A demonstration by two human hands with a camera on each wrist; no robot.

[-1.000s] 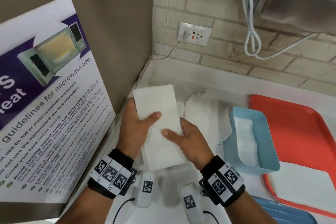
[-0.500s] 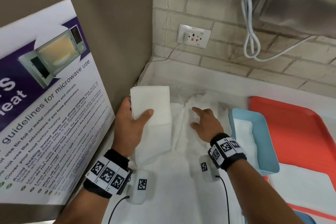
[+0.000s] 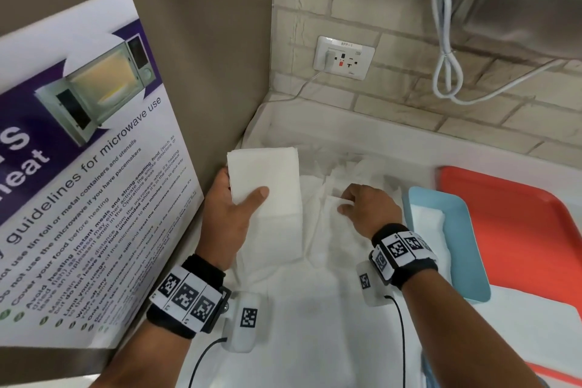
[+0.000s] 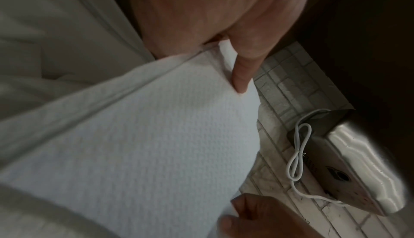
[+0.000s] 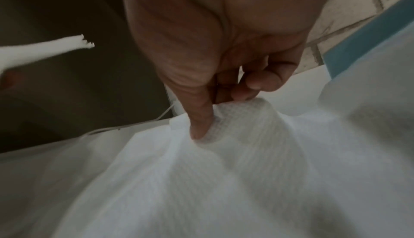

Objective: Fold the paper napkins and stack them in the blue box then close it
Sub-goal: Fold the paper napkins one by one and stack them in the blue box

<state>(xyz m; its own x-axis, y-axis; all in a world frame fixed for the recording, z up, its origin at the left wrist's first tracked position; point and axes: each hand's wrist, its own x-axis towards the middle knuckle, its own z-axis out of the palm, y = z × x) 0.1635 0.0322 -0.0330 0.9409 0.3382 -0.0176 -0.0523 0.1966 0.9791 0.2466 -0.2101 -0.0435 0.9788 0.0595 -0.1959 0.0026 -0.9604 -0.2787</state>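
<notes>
Folded napkin [image 3: 267, 179] hides left hand [image 3: 226, 217] fingers; box [image 3: 456, 230] interior part-hidden.

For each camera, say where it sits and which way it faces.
Head: above, looking down at counter; both hands, wrists show; left hand holds folded napkin.
Left wrist: along the palm at folded napkin; thumb shows.
Right wrist: along right hand, pinching loose napkin.
Shared: head and left wrist both show the white cable.

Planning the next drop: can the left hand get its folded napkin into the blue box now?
Probably not directly: the right hand, pinching a loose napkin, lies between the left hand and the blue box.
</notes>
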